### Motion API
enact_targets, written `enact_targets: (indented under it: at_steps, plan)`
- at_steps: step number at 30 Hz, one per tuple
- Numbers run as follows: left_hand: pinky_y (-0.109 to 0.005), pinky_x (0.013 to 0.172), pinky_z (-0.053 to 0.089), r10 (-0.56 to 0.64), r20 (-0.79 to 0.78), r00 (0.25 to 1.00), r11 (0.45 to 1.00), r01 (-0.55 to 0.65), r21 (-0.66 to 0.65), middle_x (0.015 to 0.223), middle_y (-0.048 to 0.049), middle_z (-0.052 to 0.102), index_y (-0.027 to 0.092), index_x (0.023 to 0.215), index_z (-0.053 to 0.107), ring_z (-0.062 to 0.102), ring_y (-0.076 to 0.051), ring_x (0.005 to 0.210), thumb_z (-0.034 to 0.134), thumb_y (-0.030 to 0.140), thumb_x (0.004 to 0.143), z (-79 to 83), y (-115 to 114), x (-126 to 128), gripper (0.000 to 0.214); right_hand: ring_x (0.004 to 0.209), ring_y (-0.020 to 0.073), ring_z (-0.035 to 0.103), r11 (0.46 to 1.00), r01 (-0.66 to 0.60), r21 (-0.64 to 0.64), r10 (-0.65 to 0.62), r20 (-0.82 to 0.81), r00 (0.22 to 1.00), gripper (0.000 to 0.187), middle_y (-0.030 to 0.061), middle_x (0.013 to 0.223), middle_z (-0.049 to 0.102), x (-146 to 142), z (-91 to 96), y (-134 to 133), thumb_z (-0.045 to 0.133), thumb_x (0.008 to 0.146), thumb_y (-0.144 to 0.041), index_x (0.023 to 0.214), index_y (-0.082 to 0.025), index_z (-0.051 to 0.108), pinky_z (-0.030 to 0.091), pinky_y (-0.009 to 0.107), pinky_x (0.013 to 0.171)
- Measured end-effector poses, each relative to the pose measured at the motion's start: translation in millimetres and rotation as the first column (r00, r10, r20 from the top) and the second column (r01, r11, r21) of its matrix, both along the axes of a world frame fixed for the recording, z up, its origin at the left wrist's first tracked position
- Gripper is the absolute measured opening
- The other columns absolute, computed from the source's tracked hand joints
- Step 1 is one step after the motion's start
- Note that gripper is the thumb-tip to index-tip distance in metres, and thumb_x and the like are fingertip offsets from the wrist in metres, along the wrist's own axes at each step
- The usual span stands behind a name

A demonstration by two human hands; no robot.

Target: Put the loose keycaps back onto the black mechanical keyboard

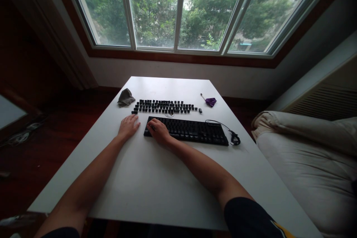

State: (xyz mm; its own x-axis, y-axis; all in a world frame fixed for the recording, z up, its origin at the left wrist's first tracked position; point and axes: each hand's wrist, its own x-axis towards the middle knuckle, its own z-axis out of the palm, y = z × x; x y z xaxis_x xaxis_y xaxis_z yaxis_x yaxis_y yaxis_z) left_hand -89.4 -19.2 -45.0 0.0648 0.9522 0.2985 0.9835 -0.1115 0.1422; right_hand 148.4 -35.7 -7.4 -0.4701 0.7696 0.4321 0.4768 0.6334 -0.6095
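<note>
A black keyboard point(192, 131) lies on the white table, its coiled cable point(234, 139) at the right end. My right hand point(159, 131) is over the keyboard's left end, fingers curled down and drawn together at the keys; whatever is between them is hidden. Just left of the keyboard, my left hand point(128, 126) rests flat on the table with its fingers stretched out, holding nothing. Behind the keyboard, loose black keycaps point(164, 106) stand in several rows. A single keycap point(200, 110) sits at their right end, and one long keycap point(134, 112) is near my left fingertips.
A grey cloth point(126, 97) lies crumpled at the table's far left. To the far right are a purple cloth point(211, 102) and a thin stick-like tool point(202, 96). A thin ring-shaped item point(169, 115) lies between keycaps and keyboard. A pale sofa point(304, 160) stands right of the table point(156, 189).
</note>
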Motion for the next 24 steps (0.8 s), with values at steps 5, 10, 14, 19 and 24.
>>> enact_targets:
  at_steps: [5, 10, 14, 19, 24]
  plan:
    - [-0.044, 0.115, 0.034, -0.002, -0.006, 1.000, 1.000, 0.002, 0.000, 0.148, -0.0116, 0.050, 0.021, 0.137, 0.056, 0.043, -0.029, 0.137, 0.045, 0.047, 0.096, 0.0, 0.4, -0.4, 0.050, 0.091, 0.0153, 0.059, 1.000, -0.008, 0.011, 0.008, 0.025, 1.000, 0.015, 0.0037, 0.101, 0.063, 0.3, 0.0, -0.3, 0.054, 0.097, -0.029, 0.096, -0.023, 0.068, 0.043, 0.026, 0.080]
    - [-0.042, 0.115, 0.033, -0.003, -0.010, 1.000, 1.000, 0.003, 0.003, 0.148, -0.0107, 0.051, 0.021, 0.137, 0.056, 0.044, -0.028, 0.137, 0.045, 0.047, 0.096, -1.5, 1.4, -1.0, 0.050, 0.091, 0.0146, 0.060, 1.000, -0.018, 0.021, 0.017, 0.038, 0.999, 0.014, 0.0033, 0.101, 0.064, 0.9, 0.4, -0.2, 0.055, 0.096, -0.029, 0.096, -0.022, 0.068, 0.042, 0.025, 0.080]
    - [-0.042, 0.115, 0.033, -0.003, -0.013, 1.000, 1.000, 0.003, 0.012, 0.147, -0.0109, 0.051, 0.021, 0.137, 0.056, 0.044, -0.028, 0.136, 0.045, 0.047, 0.096, -2.4, 1.9, -1.2, 0.050, 0.091, 0.0146, 0.060, 0.999, -0.023, 0.039, 0.021, 0.055, 0.998, 0.015, 0.0034, 0.101, 0.064, 1.2, -0.2, 0.1, 0.055, 0.096, -0.030, 0.097, -0.022, 0.068, 0.042, 0.025, 0.080]
    - [-0.042, 0.115, 0.034, -0.002, 0.000, 1.000, 1.000, 0.002, 0.005, 0.147, -0.0101, 0.051, 0.022, 0.137, 0.056, 0.044, -0.029, 0.137, 0.046, 0.047, 0.096, -1.3, 1.3, -0.9, 0.049, 0.090, 0.0150, 0.059, 0.999, -0.026, 0.047, 0.023, 0.073, 0.997, 0.015, 0.0038, 0.100, 0.064, 1.4, 1.3, -0.8, 0.056, 0.096, -0.030, 0.097, -0.022, 0.068, 0.042, 0.025, 0.078]
    - [-0.043, 0.115, 0.033, 0.004, 0.003, 1.000, 1.000, -0.004, 0.007, 0.147, -0.0101, 0.052, 0.023, 0.137, 0.057, 0.043, -0.029, 0.137, 0.048, 0.046, 0.095, -1.4, 1.3, -0.7, 0.048, 0.092, 0.0151, 0.059, 0.998, -0.024, 0.055, 0.020, 0.076, 0.997, 0.014, 0.0041, 0.100, 0.064, 1.1, 2.0, -1.5, 0.057, 0.096, -0.029, 0.097, -0.022, 0.069, 0.042, 0.025, 0.081]
